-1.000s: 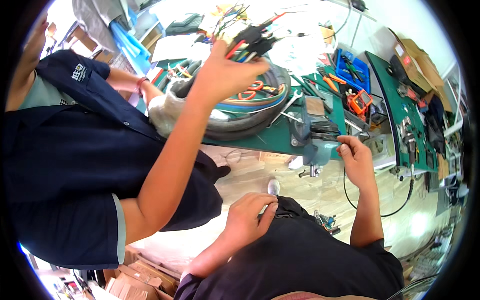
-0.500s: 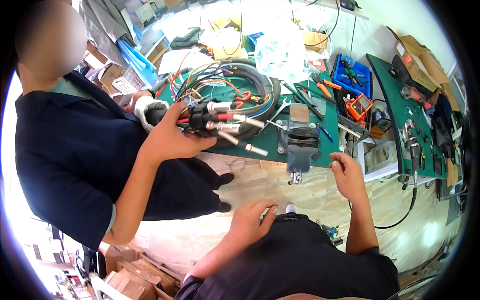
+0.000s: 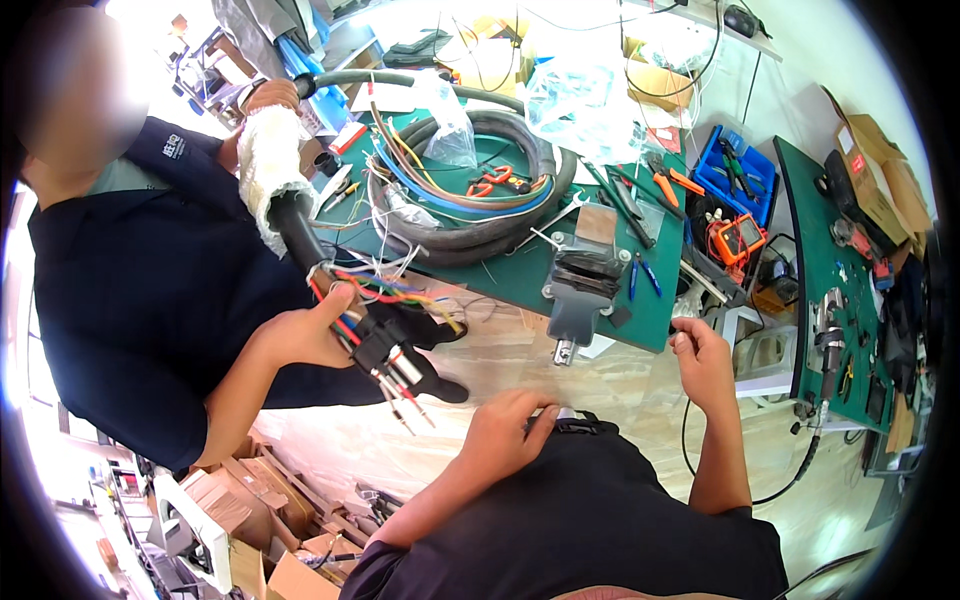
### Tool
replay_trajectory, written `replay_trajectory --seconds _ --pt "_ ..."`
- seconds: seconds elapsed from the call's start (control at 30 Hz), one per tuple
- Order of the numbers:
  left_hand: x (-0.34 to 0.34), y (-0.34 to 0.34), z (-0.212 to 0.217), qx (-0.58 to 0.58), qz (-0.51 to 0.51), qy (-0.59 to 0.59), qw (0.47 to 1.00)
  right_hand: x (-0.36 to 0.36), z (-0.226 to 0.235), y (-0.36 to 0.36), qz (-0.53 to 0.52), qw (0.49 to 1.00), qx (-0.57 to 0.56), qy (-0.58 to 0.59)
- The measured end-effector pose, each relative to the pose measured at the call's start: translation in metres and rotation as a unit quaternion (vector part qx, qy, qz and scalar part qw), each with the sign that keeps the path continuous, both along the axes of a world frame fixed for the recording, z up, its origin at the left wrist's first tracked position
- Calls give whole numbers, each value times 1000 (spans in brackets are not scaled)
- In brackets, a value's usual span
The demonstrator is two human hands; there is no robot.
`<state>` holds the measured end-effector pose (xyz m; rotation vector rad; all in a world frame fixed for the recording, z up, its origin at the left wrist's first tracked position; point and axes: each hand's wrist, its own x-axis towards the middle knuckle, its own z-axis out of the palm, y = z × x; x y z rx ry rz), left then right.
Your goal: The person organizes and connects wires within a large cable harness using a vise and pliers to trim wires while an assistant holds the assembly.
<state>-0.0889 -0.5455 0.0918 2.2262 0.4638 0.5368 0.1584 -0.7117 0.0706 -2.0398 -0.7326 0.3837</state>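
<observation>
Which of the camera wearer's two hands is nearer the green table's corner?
The right hand: its fingertips are by the near corner of the green table, whereas the left hand is at the wearer's waist.

Light floods the scene: beyond the vise (image 3: 585,280), the background burns out to white, and the clear plastic bags (image 3: 585,105) glare. Far left of the vise, the rim also washes out. Below and right of it, 1 pale reflection shines on the floor (image 3: 835,535). Nearer than the vise, the left hand (image 3: 505,435) and right hand (image 3: 703,355) look evenly lit; the black shirt (image 3: 600,520) shows little detail. Left of the vise, 1 head (image 3: 80,90) is blurred. Right of it, fisheye distortion bends the side table (image 3: 812,230).
</observation>
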Motion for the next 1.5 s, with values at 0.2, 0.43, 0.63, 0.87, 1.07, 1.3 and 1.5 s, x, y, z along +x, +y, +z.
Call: replay_trajectory --seconds 0.2,0.43,0.63,0.87,1.07,1.3,1.5 --pt "-1 -18 0 -8 31 42 999 5 -10 -7 31 999 4 13" --pt "-6 -23 -2 8 47 33 998 0 -11 -9 38 999 13 15" --pt "0 -8 -9 31 114 20 993 -3 -10 -4 51 998 25 -9" --pt "67 67 -21 44 179 -2 983 -2 -7 -17 36 999 8 -8" --pt "166 170 -55 52 221 60 972 -4 -24 -33 -12 999 -25 21" --pt "264 274 -128 206 94 170 959 -22 -34 -31 -156 985 -21 69" --pt "296 282 -143 204 102 199 953 -37 -45 -38 -261 957 -44 116"
